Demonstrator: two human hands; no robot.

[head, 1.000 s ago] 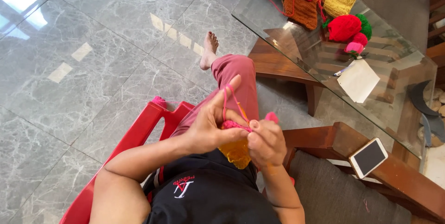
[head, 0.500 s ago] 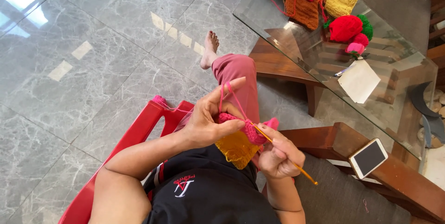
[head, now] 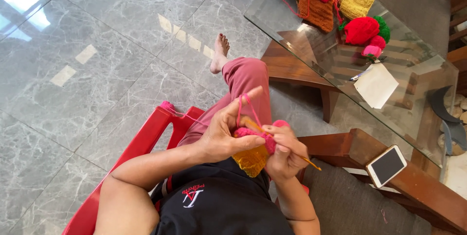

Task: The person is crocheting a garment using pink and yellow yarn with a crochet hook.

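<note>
Plainly, a crochet stitch is being worked above the lap, over a red plastic chair and beside a glass tabletop. A yellow and pink crochet piece is pinched in the grip of the left hand, with pink yarn tensioned over its raised forefinger. A crochet hook is pinched by the right hand. Next, judging by this, yarn would have to be caught and drawn through.

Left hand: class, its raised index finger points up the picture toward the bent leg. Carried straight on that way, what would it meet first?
Most likely the pink trouser leg. The left hand points its index finger there, with only pink yarn looped over it. Depth is unclear.
</note>
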